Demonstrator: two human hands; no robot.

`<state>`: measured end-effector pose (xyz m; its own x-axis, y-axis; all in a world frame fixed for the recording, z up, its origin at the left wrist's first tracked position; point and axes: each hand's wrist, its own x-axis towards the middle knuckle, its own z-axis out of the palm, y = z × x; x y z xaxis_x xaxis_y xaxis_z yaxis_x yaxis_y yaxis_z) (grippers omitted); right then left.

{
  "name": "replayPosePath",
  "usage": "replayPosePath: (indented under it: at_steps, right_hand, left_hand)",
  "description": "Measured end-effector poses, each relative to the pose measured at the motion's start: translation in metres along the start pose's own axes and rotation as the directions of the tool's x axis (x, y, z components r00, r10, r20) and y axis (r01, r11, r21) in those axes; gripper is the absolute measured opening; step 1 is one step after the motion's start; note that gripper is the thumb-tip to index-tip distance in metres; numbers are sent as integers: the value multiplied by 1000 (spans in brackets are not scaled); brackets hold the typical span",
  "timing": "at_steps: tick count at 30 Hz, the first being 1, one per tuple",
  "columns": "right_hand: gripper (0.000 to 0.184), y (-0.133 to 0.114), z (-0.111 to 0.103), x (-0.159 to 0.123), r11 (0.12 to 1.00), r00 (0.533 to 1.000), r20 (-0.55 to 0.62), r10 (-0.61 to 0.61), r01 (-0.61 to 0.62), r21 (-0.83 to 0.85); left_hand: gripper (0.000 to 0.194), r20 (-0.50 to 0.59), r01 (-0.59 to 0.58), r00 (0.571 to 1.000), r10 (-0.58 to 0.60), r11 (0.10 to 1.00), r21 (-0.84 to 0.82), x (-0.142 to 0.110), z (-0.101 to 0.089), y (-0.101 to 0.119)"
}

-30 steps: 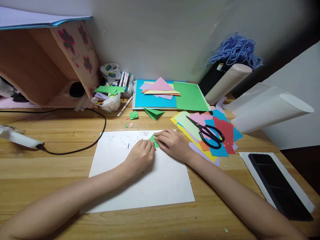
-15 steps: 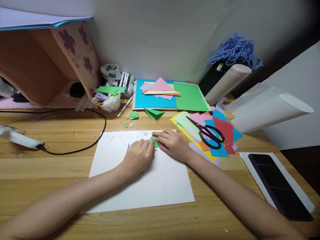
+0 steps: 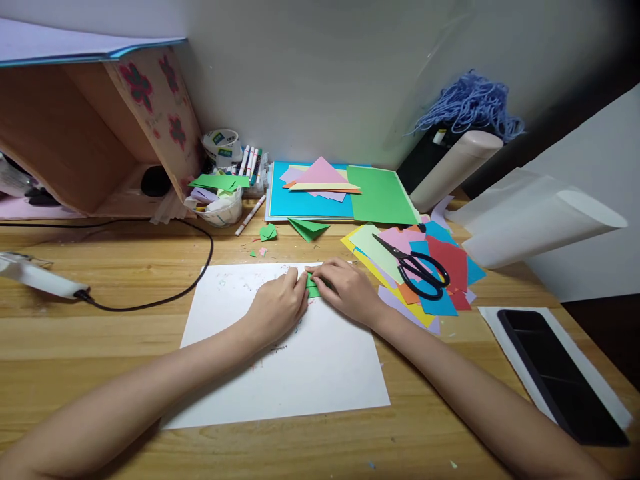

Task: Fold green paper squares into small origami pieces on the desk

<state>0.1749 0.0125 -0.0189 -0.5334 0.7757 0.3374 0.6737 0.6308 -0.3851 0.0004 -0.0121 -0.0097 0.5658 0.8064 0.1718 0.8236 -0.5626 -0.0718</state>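
A small folded green paper piece (image 3: 313, 288) lies on a white sheet (image 3: 300, 373) in the middle of the wooden desk. My left hand (image 3: 280, 305) presses on its left side with curled fingers. My right hand (image 3: 345, 288) pinches its right side, fingers bent over the paper. Most of the green piece is hidden between the two hands.
Black scissors (image 3: 415, 268) rest on a pile of coloured paper scraps (image 3: 445, 267) to the right. Stacked coloured sheets (image 3: 340, 190) lie at the back, a cup of scraps (image 3: 217, 200) beside markers. A glue gun (image 3: 35, 277) with a black cord lies left, a black phone (image 3: 560, 373) right.
My left hand has slid a little up and to the right, closer over the green piece. The right hand has stayed almost still on it.
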Motion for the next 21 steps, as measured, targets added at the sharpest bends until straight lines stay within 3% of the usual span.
replayPosePath:
  at_steps: [7, 17, 21]
  right_hand:
    - [19, 3, 3, -2, 995, 999, -6, 38, -37, 91]
    - [22, 7, 6, -3, 984, 994, -32, 108, -102, 143]
    - [21, 5, 5, -3, 994, 996, -29, 86, -84, 66]
  left_hand:
    - [37, 111, -9, 994, 11, 1000, -19, 3, -4, -4]
    - [40, 105, -44, 993, 49, 998, -53, 3, 0, -8]
    - [38, 99, -62, 993, 67, 997, -47, 4, 1, -8]
